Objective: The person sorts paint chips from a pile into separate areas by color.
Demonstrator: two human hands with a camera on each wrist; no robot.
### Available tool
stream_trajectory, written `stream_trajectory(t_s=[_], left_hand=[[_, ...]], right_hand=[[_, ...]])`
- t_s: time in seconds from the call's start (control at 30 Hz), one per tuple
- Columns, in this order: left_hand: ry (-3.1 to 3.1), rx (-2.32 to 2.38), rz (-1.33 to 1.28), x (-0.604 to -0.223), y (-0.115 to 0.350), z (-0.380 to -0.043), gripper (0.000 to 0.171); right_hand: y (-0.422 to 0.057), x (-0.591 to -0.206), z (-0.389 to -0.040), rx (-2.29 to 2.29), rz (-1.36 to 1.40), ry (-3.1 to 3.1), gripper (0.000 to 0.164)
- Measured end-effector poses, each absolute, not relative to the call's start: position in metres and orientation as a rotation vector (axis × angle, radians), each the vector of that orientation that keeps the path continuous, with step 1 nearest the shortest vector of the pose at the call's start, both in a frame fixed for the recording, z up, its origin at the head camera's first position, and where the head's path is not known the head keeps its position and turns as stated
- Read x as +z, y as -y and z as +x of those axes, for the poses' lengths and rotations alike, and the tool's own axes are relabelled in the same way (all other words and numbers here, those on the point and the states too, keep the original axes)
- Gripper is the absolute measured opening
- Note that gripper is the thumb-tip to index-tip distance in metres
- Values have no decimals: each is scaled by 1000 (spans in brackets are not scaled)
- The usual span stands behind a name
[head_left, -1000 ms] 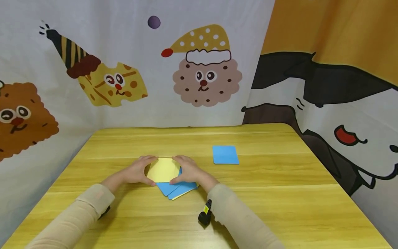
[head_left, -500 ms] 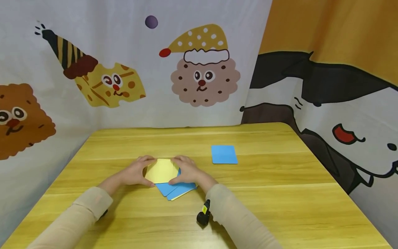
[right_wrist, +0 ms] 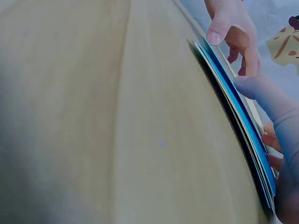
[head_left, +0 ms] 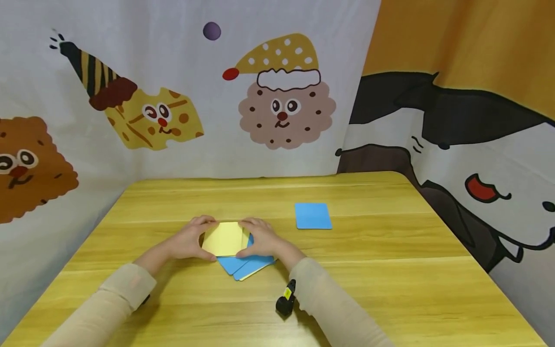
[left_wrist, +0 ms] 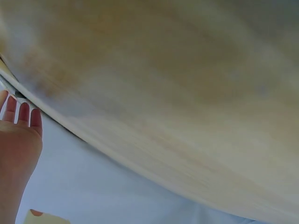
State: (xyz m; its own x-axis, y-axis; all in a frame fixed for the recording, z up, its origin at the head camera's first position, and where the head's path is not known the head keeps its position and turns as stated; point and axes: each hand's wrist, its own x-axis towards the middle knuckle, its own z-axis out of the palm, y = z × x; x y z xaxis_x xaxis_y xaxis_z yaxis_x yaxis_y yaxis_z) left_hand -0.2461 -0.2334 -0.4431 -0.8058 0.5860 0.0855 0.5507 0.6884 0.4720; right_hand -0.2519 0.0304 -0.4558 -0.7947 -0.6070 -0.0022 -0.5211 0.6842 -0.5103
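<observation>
Yellow square cards (head_left: pixel 223 238) lie between my two hands in the head view, one card's edge showing past another at the right. My left hand (head_left: pixel 188 239) grips their left side, thumb at the near corner and fingers at the far edge. On the other side my right hand (head_left: pixel 265 242) holds the right edges between thumb and fingers. Under the yellow cards, blue cards (head_left: pixel 253 266) fan out toward the near side. From the right wrist view the pile (right_wrist: pixel 236 105) appears edge-on as several thin layers. Only part of the left hand (left_wrist: pixel 18 144) shows in its own wrist view.
A single blue card (head_left: pixel 313 216) lies flat farther back and to the right on the wooden table (head_left: pixel 373 270). A curtain (head_left: pixel 173 164) printed with cartoon figures hangs behind the table. A small black device (head_left: pixel 286 301) sits at the right sleeve's cuff.
Both hands keep nearly the same place around the yellow cards. The top yellow card's right edge now stands apart from the one beneath. The separate blue card stays put.
</observation>
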Motion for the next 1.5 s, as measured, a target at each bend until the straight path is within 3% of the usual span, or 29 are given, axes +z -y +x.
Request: stream_trajectory(t_s=[0.7,1.5], left_hand=[[-2844,792,1008,-420,199,-236,96],[-2807,772,1123,-406,108,-225,99]], right_hand=[[-70,-450,-240,-1070,-926,-2640,95],[-167,-419,-210,-1041,-1001,-2774,92]])
